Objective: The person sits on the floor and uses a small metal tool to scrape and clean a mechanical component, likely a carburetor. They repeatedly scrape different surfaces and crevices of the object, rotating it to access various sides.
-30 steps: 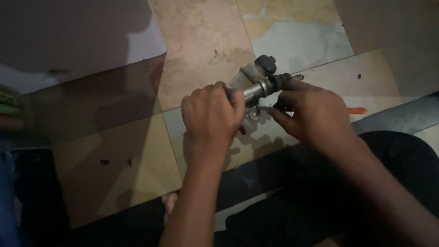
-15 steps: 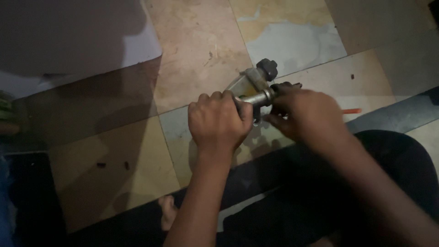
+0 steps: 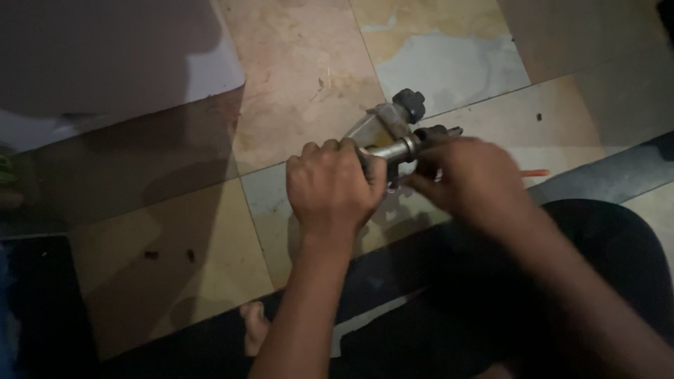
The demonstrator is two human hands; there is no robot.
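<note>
A grey metal part (image 3: 388, 126) with a dark round knob at its far end is held just above the tiled floor. A shiny metal rod (image 3: 393, 149) sticks out of it sideways. My left hand (image 3: 334, 186) is closed in a fist around the left end of the rod. My right hand (image 3: 472, 179) grips the right side of the part, its fingers wrapped over a dark fitting there. The underside of the part is hidden behind both hands.
Worn tan and grey floor tiles (image 3: 302, 77) fill the view. A thin orange stick (image 3: 536, 172) lies to the right of my hand. My dark-clothed leg (image 3: 583, 281) and a bare toe (image 3: 254, 328) are at the bottom. A white sheet (image 3: 217, 67) lies at upper left.
Both hands have stayed on the metal part; the grip has shifted a little, and the view has drifted slightly.
</note>
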